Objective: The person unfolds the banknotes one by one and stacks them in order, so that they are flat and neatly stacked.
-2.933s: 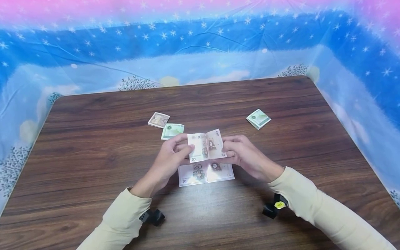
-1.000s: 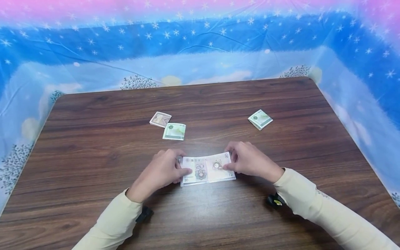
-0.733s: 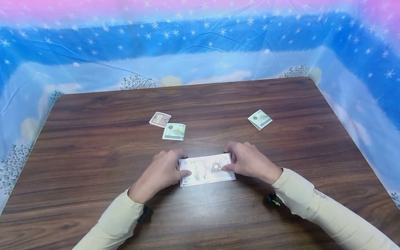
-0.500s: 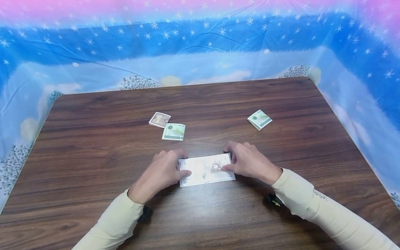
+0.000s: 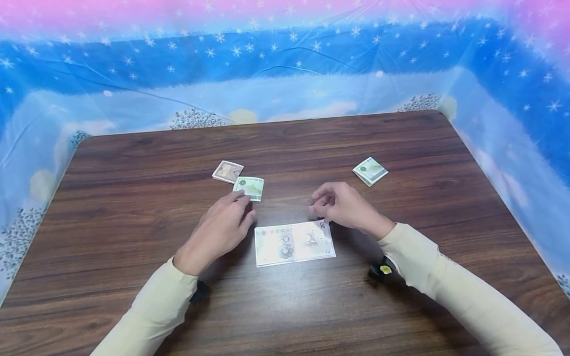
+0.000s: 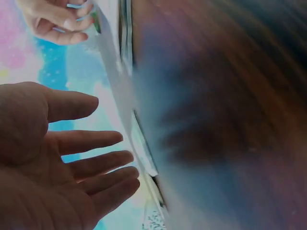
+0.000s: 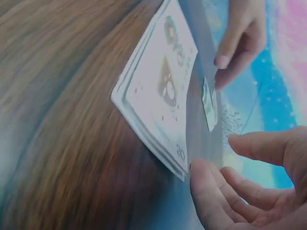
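Head view: one flat stack of banknotes (image 5: 295, 243) lies on the table (image 5: 133, 237), with three folded notes beyond it: brown (image 5: 227, 171), green (image 5: 250, 187), green (image 5: 370, 170). Left hand (image 5: 220, 230) hovers with fingers relaxed beside the stack; right hand (image 5: 343, 207) hangs loosely curled, holding nothing. Left wrist view: fingers (image 6: 91, 163) extended, empty. Right wrist view: stack (image 7: 160, 98) flat, fingertips (image 7: 206, 191) just beside its corner.

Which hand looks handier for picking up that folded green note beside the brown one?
Probably the left hand: its straight fingertips already reach the folded green note. The right hand hovers, empty, above the flat stack, farther off.
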A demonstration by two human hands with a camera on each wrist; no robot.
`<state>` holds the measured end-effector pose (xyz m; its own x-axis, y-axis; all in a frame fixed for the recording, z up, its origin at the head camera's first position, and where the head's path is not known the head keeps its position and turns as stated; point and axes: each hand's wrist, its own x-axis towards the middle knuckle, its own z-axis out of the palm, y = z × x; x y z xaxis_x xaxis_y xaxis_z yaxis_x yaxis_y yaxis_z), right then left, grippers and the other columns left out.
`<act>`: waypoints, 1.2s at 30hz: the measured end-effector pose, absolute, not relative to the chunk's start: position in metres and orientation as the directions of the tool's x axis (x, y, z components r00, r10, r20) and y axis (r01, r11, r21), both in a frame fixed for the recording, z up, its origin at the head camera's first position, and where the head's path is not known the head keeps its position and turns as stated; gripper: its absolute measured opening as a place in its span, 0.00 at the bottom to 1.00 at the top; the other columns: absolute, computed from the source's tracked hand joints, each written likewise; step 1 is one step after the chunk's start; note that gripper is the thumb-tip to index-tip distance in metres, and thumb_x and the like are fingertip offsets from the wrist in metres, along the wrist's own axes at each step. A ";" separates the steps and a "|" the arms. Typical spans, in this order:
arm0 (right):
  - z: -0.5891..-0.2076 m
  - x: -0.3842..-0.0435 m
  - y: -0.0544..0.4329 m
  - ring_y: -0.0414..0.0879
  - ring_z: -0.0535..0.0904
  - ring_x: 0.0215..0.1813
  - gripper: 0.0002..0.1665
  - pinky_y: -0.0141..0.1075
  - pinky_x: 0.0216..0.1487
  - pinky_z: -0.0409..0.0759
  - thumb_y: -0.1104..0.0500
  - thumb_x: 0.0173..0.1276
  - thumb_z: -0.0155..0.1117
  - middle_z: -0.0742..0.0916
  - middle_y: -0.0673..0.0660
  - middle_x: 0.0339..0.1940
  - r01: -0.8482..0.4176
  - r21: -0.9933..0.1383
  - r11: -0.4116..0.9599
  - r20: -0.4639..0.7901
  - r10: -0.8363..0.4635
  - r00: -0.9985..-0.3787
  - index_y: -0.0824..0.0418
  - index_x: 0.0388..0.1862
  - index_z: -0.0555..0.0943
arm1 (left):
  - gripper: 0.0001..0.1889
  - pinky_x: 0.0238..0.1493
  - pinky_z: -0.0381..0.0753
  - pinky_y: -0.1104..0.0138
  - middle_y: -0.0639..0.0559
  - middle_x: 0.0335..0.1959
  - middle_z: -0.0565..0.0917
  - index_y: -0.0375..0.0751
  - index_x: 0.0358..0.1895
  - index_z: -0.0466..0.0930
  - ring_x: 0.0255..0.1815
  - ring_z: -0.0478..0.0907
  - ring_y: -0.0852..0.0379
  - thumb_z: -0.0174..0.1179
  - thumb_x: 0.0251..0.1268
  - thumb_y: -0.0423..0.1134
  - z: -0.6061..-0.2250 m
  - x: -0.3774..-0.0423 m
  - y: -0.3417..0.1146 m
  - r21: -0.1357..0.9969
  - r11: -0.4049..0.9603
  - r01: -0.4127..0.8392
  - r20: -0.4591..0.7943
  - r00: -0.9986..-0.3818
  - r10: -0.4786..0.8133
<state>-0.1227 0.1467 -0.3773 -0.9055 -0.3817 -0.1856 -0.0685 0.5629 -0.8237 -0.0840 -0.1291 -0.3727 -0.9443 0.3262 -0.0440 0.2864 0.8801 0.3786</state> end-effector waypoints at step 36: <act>-0.379 -0.147 0.114 0.59 0.72 0.71 0.30 0.41 0.69 0.76 0.73 0.74 0.54 0.75 0.72 0.68 0.573 -0.815 -0.086 -0.508 -0.371 -0.777 0.77 0.72 0.62 | 0.06 0.52 0.77 0.52 0.52 0.30 0.77 0.41 0.42 0.76 0.50 0.78 0.45 0.53 0.78 0.39 -0.377 -0.093 -0.093 0.485 0.757 0.437 -0.077 -0.841 0.535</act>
